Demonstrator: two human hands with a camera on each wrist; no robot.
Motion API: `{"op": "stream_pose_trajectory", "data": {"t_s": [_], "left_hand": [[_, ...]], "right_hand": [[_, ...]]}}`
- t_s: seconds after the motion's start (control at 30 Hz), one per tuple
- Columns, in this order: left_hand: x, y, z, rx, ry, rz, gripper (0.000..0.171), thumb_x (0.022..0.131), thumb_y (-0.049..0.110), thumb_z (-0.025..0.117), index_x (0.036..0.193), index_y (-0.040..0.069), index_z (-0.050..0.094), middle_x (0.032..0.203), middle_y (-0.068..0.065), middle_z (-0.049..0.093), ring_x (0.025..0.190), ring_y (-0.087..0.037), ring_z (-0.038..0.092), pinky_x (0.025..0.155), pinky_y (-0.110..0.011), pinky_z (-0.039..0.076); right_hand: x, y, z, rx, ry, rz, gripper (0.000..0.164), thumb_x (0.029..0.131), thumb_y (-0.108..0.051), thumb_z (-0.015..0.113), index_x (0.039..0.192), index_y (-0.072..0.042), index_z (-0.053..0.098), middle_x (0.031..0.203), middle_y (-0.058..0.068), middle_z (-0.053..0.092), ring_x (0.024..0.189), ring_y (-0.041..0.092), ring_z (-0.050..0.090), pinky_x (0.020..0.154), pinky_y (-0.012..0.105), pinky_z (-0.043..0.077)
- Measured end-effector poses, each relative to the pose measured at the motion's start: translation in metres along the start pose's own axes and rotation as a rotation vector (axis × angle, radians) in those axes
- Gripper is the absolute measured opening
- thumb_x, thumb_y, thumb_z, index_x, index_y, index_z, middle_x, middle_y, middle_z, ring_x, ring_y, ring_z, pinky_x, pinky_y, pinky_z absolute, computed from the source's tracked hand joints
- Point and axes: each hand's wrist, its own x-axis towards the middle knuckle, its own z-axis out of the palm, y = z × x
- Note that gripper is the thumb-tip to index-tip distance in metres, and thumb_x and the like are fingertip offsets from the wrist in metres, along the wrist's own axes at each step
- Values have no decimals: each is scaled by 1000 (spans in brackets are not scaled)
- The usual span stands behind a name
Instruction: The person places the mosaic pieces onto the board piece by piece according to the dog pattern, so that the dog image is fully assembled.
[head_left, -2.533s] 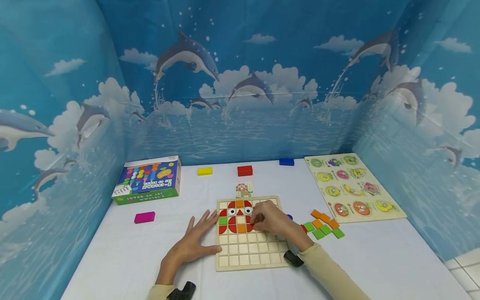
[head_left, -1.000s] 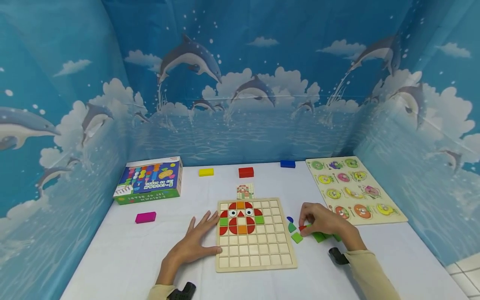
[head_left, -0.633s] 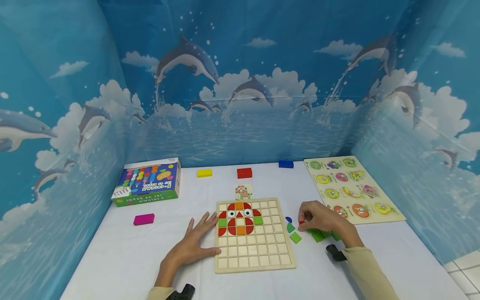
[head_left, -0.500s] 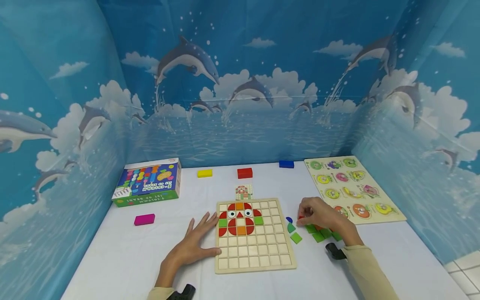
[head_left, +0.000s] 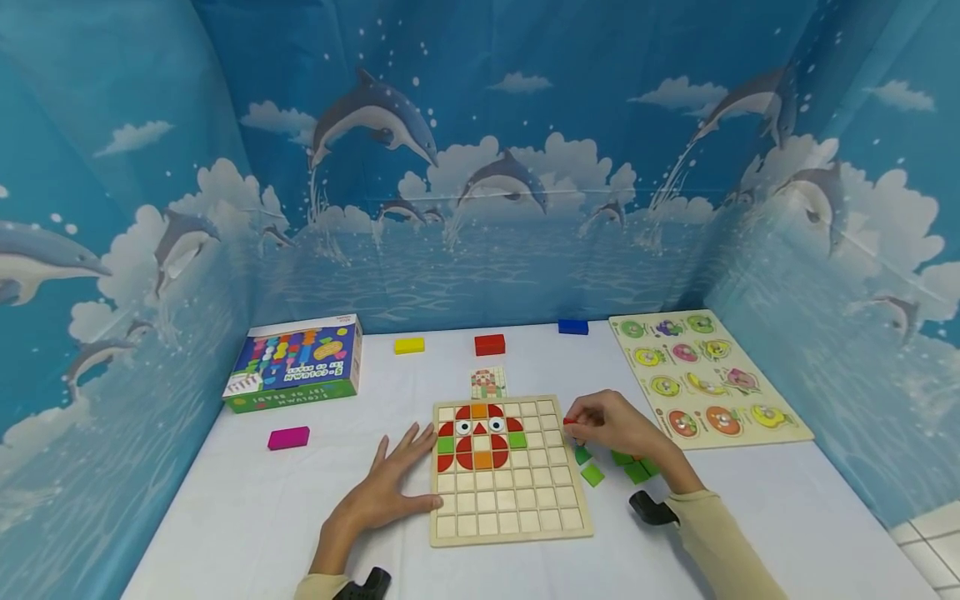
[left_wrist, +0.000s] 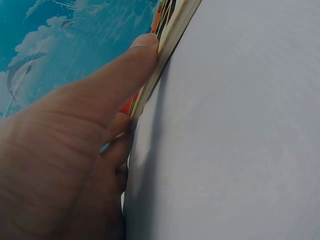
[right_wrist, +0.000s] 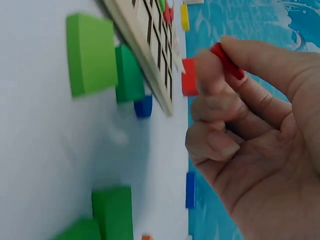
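A wooden grid board [head_left: 510, 537] lies on the white table, its upper left cells filled with red, orange and green tiles and two eye tiles [head_left: 497, 425]. My left hand [head_left: 386, 487] rests with spread fingers along the board's left edge, thumb and fingertips touching it. My right hand [head_left: 618, 425] is just off the board's right edge, pinching a small red tile [right_wrist: 227, 62] between thumb and index finger. Below that hand are a dark green piece [right_wrist: 129, 75], a light green tile [head_left: 592, 475] and a blue piece [right_wrist: 143, 106].
Several green tiles [head_left: 637, 472] lie right of the board. A picture card [head_left: 489, 382] sits behind it. Yellow [head_left: 409, 346], red [head_left: 490, 344], blue [head_left: 573, 327] and magenta [head_left: 288, 438] blocks stand around, with a toy box [head_left: 292, 367] at left and a fruit puzzle board [head_left: 705, 383] at right.
My right hand put a green tile on the board, went to the loose pieces, picked up a red tile and has moved back left with it. My left hand has stayed at the board's edge.
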Motion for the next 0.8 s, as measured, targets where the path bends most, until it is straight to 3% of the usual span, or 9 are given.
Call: {"op": "stream_pose_trajectory", "data": {"t_s": [0.13,0.33,0.6,0.8], "left_hand": [[1,0,0,3,-2,-4,103,86,44,91,170,19,37,179,0,25,168,-32,7,132,-62,-13],[0,0,0,-3,-1,-10,104,85,43,92,170,20,37,179,0,25,168,-31,7,132,-62,-14],[0,-1,1,-4,-2,-8,103,85,43,92,170,19,37,179,0,24,168,-31,6,133,-61,-14],[0,0,1,-1,2,-5,103,85,43,92,170,19,37,179,0,25,168,-31,7,133,-61,-13]], "right_hand": [[4,-5,6,67,-44,17,11,100,-5,77,105,5,76,84,11,77,72,32,71,64,19,55],[9,-10,10,103,-64,6,17,99,-1,75,115,6,74,75,16,71,60,21,60,59,20,49],[15,-16,16,226,-113,5,8,99,2,75,101,5,68,88,27,74,66,38,68,62,35,65],[20,-18,27,200,-90,13,8,95,-2,81,96,0,73,90,13,77,69,29,67,63,22,59]]}}
